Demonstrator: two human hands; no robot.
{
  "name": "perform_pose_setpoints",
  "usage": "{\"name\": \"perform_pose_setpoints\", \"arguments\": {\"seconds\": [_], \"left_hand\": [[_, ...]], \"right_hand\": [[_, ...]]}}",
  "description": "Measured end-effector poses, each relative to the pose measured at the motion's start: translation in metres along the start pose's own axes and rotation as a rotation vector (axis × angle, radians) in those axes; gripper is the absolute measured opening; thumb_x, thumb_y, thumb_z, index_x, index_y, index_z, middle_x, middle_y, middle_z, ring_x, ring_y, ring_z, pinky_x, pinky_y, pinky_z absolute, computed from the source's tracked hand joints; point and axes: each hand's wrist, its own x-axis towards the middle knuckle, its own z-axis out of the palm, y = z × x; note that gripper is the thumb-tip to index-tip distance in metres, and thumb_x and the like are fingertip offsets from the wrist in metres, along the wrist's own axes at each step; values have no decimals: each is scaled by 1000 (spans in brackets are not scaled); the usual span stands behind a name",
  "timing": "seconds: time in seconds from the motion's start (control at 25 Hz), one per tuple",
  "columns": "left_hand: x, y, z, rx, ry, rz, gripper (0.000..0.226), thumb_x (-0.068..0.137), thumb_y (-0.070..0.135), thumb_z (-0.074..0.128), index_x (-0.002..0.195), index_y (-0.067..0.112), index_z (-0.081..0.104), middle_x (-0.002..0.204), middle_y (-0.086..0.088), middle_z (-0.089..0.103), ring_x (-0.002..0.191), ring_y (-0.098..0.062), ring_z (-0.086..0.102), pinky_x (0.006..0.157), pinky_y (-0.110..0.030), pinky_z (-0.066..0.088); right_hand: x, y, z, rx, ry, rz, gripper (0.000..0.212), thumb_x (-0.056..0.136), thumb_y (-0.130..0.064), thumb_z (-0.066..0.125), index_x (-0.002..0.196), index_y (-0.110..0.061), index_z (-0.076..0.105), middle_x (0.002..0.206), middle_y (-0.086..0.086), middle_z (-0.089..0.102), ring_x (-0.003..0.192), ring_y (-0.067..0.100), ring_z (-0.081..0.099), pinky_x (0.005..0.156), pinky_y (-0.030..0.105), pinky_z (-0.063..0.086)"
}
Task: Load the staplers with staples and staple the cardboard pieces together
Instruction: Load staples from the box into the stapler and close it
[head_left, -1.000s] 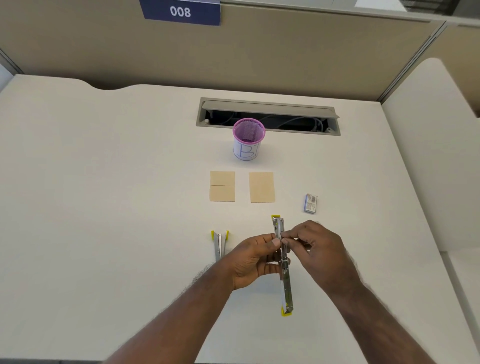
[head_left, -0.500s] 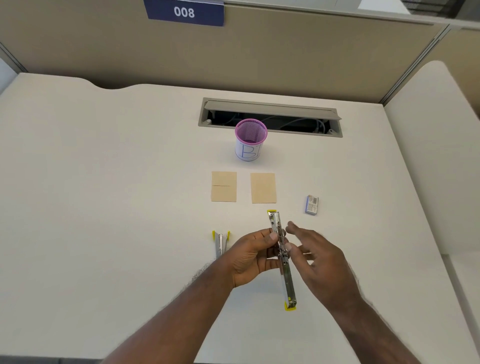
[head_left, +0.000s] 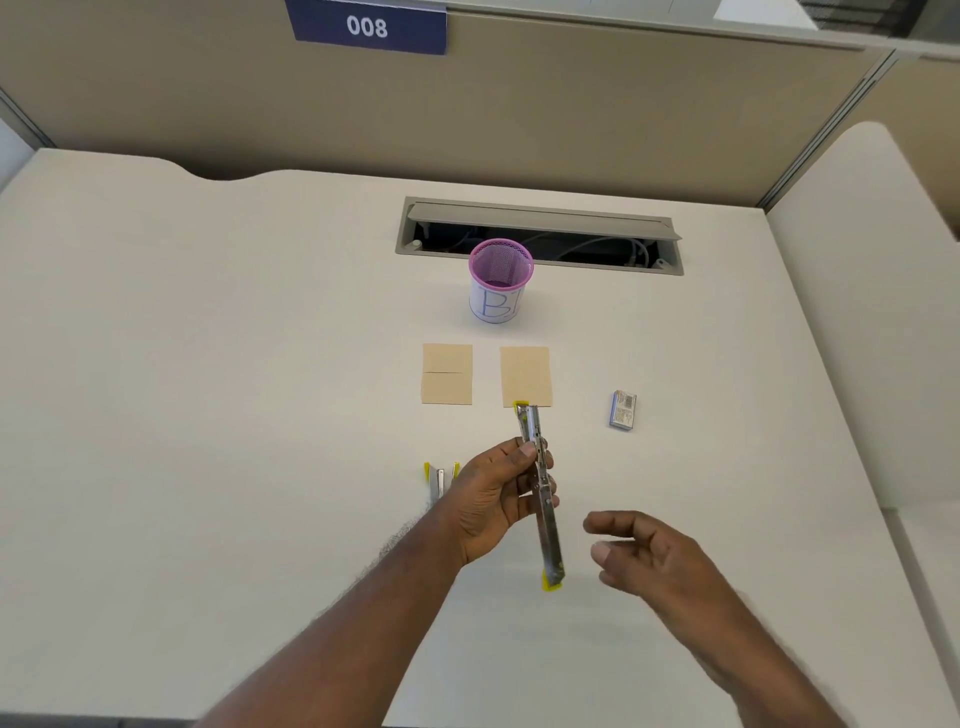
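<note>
My left hand (head_left: 493, 499) grips a metal stapler with yellow ends (head_left: 543, 514), swung open flat into one long strip pointing away from me. To the right of it and slightly nearer me, my right hand (head_left: 639, 553) hovers with fingers apart, holding nothing. A second yellow stapler (head_left: 440, 480) lies on the desk just left of my left hand, partly hidden by it. Two tan cardboard pieces sit further back: the left piece (head_left: 447, 374) and the right piece (head_left: 525, 375). A small blue staple box (head_left: 623, 410) lies to the right of them.
A pink mesh cup (head_left: 501, 280) with a white label stands behind the cardboard. Behind it is an open cable slot (head_left: 540, 234) in the white desk (head_left: 208, 415). A beige partition with a "008" sign (head_left: 368, 26) closes the back; another desk surface is at the right.
My right hand let go of the stapler and drew back to the right and toward me. The left hand keeps the stapler, now tilted a little further forward.
</note>
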Motion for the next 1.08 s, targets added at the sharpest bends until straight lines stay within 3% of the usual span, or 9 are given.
{"name": "perform_pose_setpoints", "arguments": {"seconds": [0.08,0.12,0.24,0.32,0.44,0.6,0.8,0.96,1.08], "left_hand": [[1,-2,0,-28,10,23,16,89,20,60,98,8,67,88,-5,67,73,-20,66,69,-36,58],[2,-3,0,-32,8,31,16,89,19,61,98,9,67,89,-6,68,75,-21,67,70,-37,59],[2,-4,0,-35,0,53,16,89,20,61,100,9,66,92,-6,69,81,-22,68,74,-38,58],[2,-2,-1,-36,6,58,17,89,20,60,101,9,64,93,-5,69,82,-21,69,75,-37,58],[1,0,0,-11,5,47,17,89,20,60,102,9,62,91,-3,68,80,-17,67,77,-37,58],[-1,-3,1,39,-29,4,18,91,20,59,105,11,64,90,-2,65,83,-17,66,75,-34,58],[-6,-9,2,159,-87,-40,25,88,22,63,109,10,67,94,-6,65,79,-14,63,74,-31,58],[-7,-5,1,160,-37,-33,42,88,16,64,130,10,57,104,-8,65,82,-15,65,71,-32,58],[-6,3,-2,152,-9,-39,54,86,14,66,138,8,48,112,-16,57,87,-17,65,69,-32,59]], "right_hand": [[-2,3,7,-40,-90,4,64,63,-55,79,122,-47,57,115,-23,68,108,-4,63,93,28,50],[-1,6,14,7,-99,14,65,67,-46,82,125,-44,54,116,-21,68,108,0,64,92,29,51],[5,10,26,181,41,-21,44,83,-9,76,121,-24,62,100,3,74,84,19,71,81,38,57],[9,8,24,266,176,-69,24,85,-3,71,105,-17,71,89,10,73,70,19,68,71,35,58],[13,-3,16,438,228,-168,10,84,-17,72,94,-17,74,79,9,70,66,18,65,66,30,58],[25,-19,16,489,133,-275,34,68,-25,77,100,-16,73,77,3,69,70,17,65,72,32,61],[52,-22,18,353,152,-285,13,78,-26,73,91,-24,77,94,2,77,84,18,72,76,34,60],[65,-26,19,382,0,-244,37,77,-41,75,108,-21,74,108,8,75,92,22,73,76,34,59],[71,-29,19,364,-97,-192,47,73,-52,78,109,-21,74,105,7,76,90,19,72,75,30,58]]}}
